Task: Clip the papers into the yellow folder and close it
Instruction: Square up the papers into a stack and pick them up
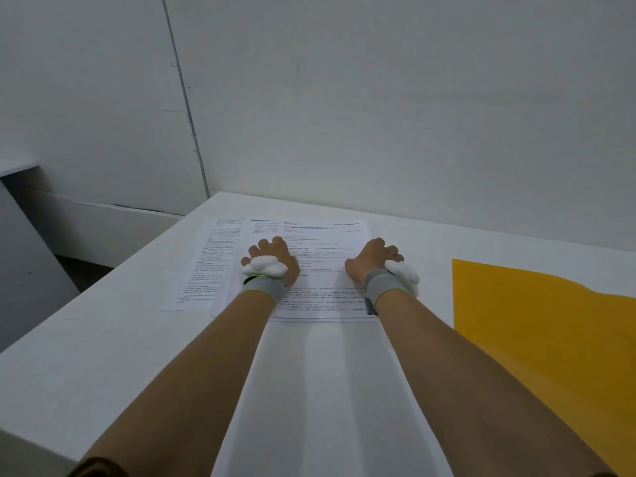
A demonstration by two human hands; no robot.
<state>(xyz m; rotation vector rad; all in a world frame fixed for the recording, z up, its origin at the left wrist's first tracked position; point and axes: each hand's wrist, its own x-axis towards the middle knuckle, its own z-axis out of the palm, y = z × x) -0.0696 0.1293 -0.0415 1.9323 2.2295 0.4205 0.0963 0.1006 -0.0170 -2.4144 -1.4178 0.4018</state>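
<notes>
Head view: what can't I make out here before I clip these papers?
- Yellow folder: cut off by the right edge; clip not visible.
- Papers: print too small to read; sheet count unclear, overlapping.
- Left hand and right hand: fingertips curled under, grip unclear.

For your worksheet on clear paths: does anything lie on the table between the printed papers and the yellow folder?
Nothing visible does. The papers lie under both hands, and the yellow folder lies to their right. Only bare table separates them, crossed by the right hand and its forearm.
</notes>
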